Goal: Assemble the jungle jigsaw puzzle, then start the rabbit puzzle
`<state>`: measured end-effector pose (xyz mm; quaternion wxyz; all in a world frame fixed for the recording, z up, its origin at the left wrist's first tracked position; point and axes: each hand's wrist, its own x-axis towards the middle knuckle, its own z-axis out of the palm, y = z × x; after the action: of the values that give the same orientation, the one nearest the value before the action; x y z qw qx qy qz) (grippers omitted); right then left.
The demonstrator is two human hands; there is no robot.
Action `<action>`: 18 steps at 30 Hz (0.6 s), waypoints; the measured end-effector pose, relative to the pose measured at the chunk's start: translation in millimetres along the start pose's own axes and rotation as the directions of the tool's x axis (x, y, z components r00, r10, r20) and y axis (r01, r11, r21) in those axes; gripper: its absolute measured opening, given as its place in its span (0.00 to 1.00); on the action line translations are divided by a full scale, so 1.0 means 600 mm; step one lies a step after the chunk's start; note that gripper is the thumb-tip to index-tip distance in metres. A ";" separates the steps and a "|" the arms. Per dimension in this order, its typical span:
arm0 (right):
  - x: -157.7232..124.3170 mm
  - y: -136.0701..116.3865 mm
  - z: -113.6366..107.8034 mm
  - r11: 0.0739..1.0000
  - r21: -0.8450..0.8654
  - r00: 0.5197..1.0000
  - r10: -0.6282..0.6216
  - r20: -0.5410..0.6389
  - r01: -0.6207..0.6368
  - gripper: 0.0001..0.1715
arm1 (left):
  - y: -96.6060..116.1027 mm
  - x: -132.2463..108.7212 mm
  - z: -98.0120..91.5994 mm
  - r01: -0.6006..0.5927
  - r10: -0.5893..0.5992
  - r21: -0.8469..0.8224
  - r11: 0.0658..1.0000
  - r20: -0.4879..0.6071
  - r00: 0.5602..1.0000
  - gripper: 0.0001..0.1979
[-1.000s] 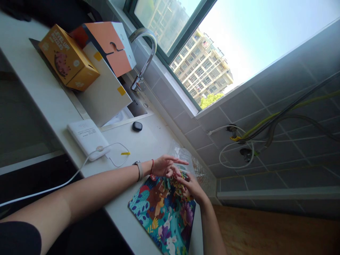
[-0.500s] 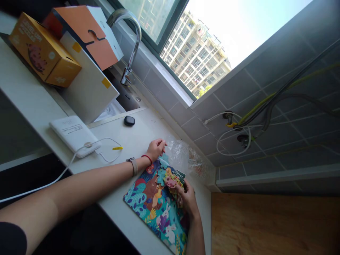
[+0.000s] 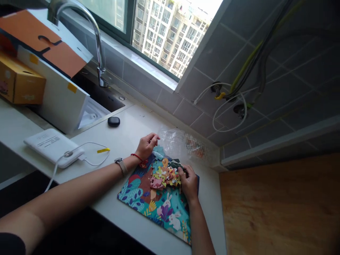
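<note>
A colourful puzzle board with animals and leaves lies on the white counter in front of me. A heap of loose puzzle pieces sits on its upper part. My right hand rests at the heap's right side, fingers curled against the pieces. My left hand is at the board's top left corner, fingers pinched together on something small I cannot make out. A crumpled clear plastic bag with a few pieces inside lies just beyond the board.
A white power bank with a cable lies to the left, a small black case behind it. A sink with a tap holds white, orange and yellow boxes. Cables hang on the tiled wall.
My left hand has gone from spread fingers over the heap to a closed pinch at the board's top left corner. My right hand settled at the heap's right side. The view tilted down.
</note>
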<state>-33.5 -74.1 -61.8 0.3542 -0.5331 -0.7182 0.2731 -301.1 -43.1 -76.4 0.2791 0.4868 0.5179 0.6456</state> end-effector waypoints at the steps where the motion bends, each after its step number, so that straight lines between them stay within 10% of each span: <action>1: 0.000 0.003 0.001 0.999 0.033 1.000 0.008 -0.016 -0.007 0.20 | -0.001 -0.002 -0.001 0.001 -0.001 0.003 1.000 0.016 1.000 0.19; 7: 0.005 0.015 0.000 0.939 0.290 0.978 0.205 -0.034 -0.187 0.24 | -0.002 -0.011 -0.010 0.062 -0.063 0.017 0.998 0.095 0.994 0.23; 18: 0.018 0.033 -0.003 0.965 0.257 0.993 0.078 -0.086 -0.053 0.22 | -0.022 0.023 -0.004 0.162 -0.163 0.051 0.986 0.021 0.986 0.30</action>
<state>-23.0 -58.0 -73.4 0.4444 -0.5192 -0.6414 0.3486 -310.4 -28.1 -84.4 0.3252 0.4579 0.5679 0.6017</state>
